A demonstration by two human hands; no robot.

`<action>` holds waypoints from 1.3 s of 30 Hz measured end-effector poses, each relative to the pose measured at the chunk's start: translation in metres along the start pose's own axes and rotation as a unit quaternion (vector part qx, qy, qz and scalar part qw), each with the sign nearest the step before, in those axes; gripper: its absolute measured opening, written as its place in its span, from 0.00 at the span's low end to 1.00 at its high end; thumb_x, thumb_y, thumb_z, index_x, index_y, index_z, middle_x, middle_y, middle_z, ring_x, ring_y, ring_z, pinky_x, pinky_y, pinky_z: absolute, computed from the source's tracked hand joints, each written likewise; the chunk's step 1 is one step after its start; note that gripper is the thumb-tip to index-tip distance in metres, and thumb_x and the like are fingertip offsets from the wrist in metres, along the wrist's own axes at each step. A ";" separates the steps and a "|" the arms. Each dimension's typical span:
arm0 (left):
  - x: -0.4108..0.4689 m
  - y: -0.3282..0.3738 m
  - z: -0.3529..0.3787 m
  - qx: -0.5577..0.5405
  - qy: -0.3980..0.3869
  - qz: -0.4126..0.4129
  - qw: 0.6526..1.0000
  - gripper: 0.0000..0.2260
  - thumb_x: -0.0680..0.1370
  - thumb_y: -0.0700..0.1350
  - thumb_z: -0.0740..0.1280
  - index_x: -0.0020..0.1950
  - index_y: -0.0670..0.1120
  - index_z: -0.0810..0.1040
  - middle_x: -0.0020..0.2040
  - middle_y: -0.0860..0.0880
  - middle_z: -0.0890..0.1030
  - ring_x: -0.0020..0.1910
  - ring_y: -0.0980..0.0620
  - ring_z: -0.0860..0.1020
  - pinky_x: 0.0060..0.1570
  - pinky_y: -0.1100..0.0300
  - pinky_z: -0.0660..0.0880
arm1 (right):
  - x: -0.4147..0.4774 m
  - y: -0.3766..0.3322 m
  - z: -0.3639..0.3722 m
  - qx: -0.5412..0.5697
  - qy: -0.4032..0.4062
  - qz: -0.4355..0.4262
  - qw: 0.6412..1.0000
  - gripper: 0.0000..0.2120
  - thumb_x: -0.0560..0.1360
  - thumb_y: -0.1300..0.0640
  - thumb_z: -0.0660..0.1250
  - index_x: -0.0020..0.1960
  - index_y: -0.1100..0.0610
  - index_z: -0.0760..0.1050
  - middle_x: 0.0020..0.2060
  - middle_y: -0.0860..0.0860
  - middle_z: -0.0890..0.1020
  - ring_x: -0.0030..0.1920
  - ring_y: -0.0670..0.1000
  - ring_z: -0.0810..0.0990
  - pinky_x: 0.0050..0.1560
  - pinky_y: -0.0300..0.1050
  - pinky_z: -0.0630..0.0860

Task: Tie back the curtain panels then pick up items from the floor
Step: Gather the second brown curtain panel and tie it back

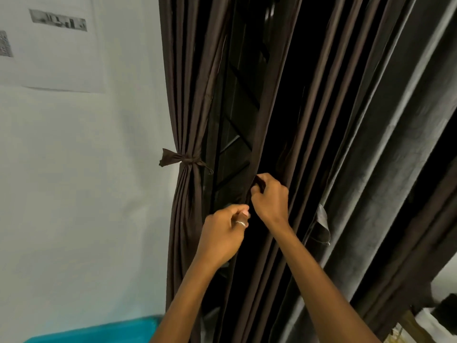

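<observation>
A dark brown left curtain panel hangs gathered against the wall, bound by a knotted brown tie-back. To its right hangs a second brown curtain panel, loose. My right hand is shut on the left edge of this panel at mid height. My left hand, with a ring on one finger, sits just below and left of it, fingers pinched at the same fabric edge. Between the panels a dark window with slanted louvres shows.
A grey curtain hangs further right, with a loose grey strap dangling. Printed paper sheets are stuck to the pale wall on the left. A turquoise surface lies at the bottom left; cluttered items sit at the bottom right.
</observation>
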State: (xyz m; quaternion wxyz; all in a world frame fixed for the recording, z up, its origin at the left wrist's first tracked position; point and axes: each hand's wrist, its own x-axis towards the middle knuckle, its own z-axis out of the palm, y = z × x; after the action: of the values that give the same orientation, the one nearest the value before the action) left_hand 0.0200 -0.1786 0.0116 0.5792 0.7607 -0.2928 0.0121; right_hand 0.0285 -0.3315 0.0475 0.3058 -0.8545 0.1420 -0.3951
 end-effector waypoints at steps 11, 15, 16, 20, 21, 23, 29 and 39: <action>0.028 0.043 0.036 0.086 0.088 -0.002 0.992 0.16 0.85 0.55 0.57 0.58 0.50 0.82 0.45 0.49 0.85 0.46 0.50 0.83 0.48 0.53 0.80 | -0.043 -0.001 -0.017 0.050 0.016 -0.099 0.994 0.08 0.80 0.63 0.68 0.46 0.52 0.81 0.31 0.38 0.78 0.37 0.36 0.81 0.31 0.28 0.73; 0.036 0.055 0.042 0.087 0.138 -0.036 0.986 0.19 0.81 0.60 0.62 0.37 0.50 0.78 0.29 0.53 0.79 0.32 0.55 0.80 0.35 0.56 0.77 | -0.049 0.005 -0.025 0.061 0.003 -0.142 0.988 0.09 0.78 0.65 0.69 0.42 0.53 0.79 0.28 0.34 0.71 0.33 0.34 0.79 0.29 0.27 0.70; 0.039 0.057 0.043 0.099 0.157 -0.050 0.981 0.20 0.80 0.61 0.64 0.33 0.50 0.75 0.27 0.53 0.77 0.30 0.55 0.79 0.33 0.58 0.74 | -0.048 0.007 -0.028 0.067 -0.010 -0.156 0.985 0.11 0.77 0.65 0.69 0.41 0.51 0.77 0.28 0.34 0.71 0.32 0.35 0.79 0.29 0.28 0.69; 0.047 0.062 0.044 0.117 0.233 -0.069 0.963 0.22 0.78 0.54 0.70 0.27 0.50 0.69 0.24 0.54 0.73 0.27 0.51 0.76 0.30 0.59 0.69 | -0.048 0.013 -0.044 0.089 -0.100 -0.178 0.975 0.08 0.80 0.57 0.63 0.49 0.46 0.79 0.32 0.37 0.79 0.34 0.40 0.80 0.44 0.30 0.74; 0.049 0.062 0.043 0.122 0.239 -0.070 0.961 0.22 0.79 0.52 0.70 0.26 0.50 0.68 0.23 0.54 0.72 0.26 0.52 0.74 0.29 0.59 0.67 | -0.048 0.016 -0.048 0.084 -0.093 -0.161 0.979 0.09 0.80 0.54 0.62 0.53 0.47 0.80 0.37 0.38 0.82 0.38 0.40 0.81 0.47 0.35 0.77; 0.047 0.063 0.046 0.145 0.247 -0.069 0.956 0.24 0.79 0.52 0.69 0.26 0.50 0.66 0.21 0.54 0.69 0.23 0.55 0.70 0.27 0.60 0.62 | -0.046 0.028 -0.060 0.091 0.008 -0.094 0.991 0.12 0.79 0.50 0.62 0.59 0.49 0.81 0.47 0.41 0.83 0.46 0.42 0.82 0.49 0.43 0.81; 0.040 0.055 0.047 0.136 0.252 -0.004 0.958 0.22 0.80 0.50 0.70 0.27 0.53 0.68 0.19 0.56 0.68 0.23 0.60 0.73 0.26 0.71 0.67 | -0.020 0.049 -0.072 0.058 0.106 0.015 0.993 0.23 0.75 0.44 0.73 0.64 0.51 0.70 0.56 0.43 0.72 0.50 0.43 0.77 0.43 0.31 0.70; 0.027 0.047 0.020 0.131 0.377 -0.007 0.917 0.13 0.77 0.48 0.74 0.59 0.45 0.86 0.49 0.48 0.88 0.49 0.52 0.85 0.51 0.66 0.74 | 0.010 0.080 -0.097 -0.001 0.125 0.048 0.991 0.09 0.77 0.57 0.72 0.40 0.57 0.76 0.35 0.50 0.80 0.36 0.52 0.79 0.43 0.56 0.81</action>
State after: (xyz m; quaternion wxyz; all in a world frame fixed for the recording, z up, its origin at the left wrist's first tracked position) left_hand 0.0142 -0.2152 0.0553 0.5418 0.7710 -0.0430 0.3320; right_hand -0.0387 -0.4377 0.0514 0.3036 -0.7910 0.2207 -0.4831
